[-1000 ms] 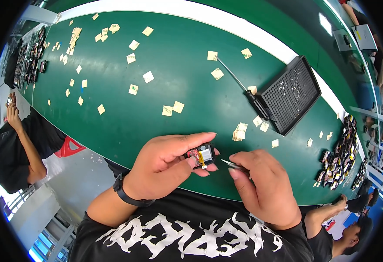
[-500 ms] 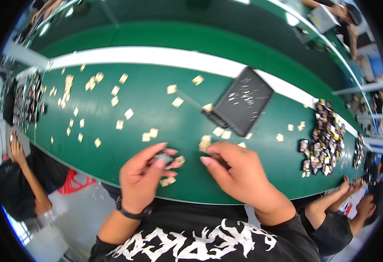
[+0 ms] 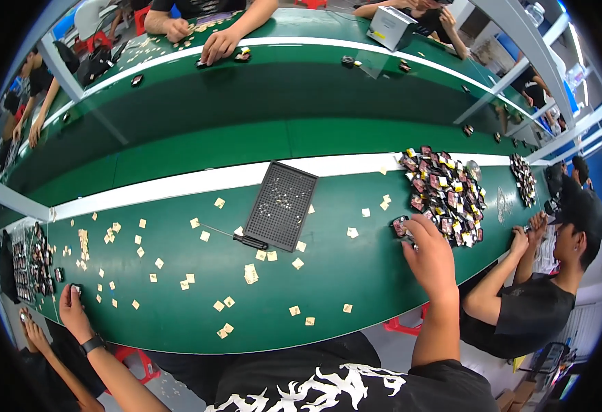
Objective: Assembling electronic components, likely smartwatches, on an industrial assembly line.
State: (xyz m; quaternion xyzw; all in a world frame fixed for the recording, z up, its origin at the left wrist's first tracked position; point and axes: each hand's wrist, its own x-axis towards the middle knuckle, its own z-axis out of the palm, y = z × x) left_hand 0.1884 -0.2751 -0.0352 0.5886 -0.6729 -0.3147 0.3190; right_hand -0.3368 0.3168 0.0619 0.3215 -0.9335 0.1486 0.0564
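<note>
Your right hand (image 3: 430,257) covers 1 small part (image 3: 400,226) beside the dark parts heap (image 3: 445,196), grip hidden, cannot tell; your left hand (image 3: 74,309) rests flat, fingers open, by the far-left parts row (image 3: 23,264) on the counter (image 3: 356,275); pinch 1 piece only.

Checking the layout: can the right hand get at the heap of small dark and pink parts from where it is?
Probably yes: the right hand lies at the edge of the heap, nothing between.
</note>
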